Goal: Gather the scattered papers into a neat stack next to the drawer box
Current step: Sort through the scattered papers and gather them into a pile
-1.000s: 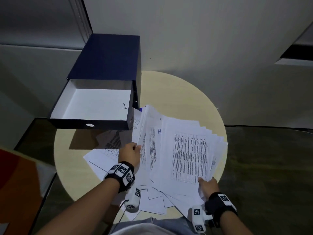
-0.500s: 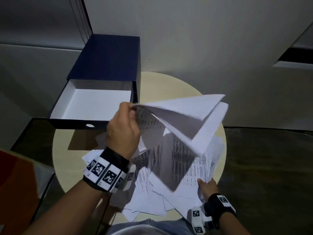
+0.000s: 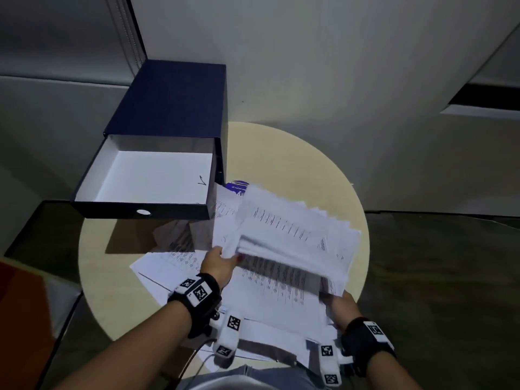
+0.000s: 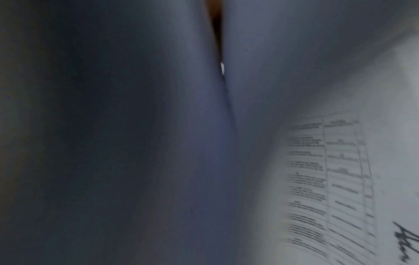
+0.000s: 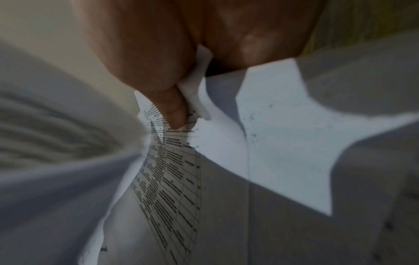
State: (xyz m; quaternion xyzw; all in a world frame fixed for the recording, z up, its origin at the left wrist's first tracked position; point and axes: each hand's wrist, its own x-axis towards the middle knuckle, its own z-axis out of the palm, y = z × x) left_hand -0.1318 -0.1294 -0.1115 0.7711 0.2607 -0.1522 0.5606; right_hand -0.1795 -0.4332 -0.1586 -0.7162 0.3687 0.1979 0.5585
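A fanned bundle of printed papers (image 3: 295, 235) hovers over the round table, blurred by motion. My left hand (image 3: 222, 261) grips the bundle's near left corner. My right hand (image 3: 337, 301) pinches the bundle's near right corner, and in the right wrist view its thumb (image 5: 174, 109) presses on a printed sheet (image 5: 172, 179). More loose papers (image 3: 174, 266) lie spread on the table beneath and to the left. The navy drawer box (image 3: 168, 114) stands at the back left with its white drawer (image 3: 152, 178) pulled out. The left wrist view is mostly dark blur with a printed sheet (image 4: 328, 179) at right.
The round beige table (image 3: 295, 164) has bare surface at the back right, beside the box. A small blue round item (image 3: 237, 185) peeks from under the papers by the box. A dark glass surface (image 3: 42, 235) adjoins the table at left; walls stand behind.
Half a second ago my left hand held a sheaf lifted high and folded over; it has now swung down low over the pile. The right hand stays at the near right corner.
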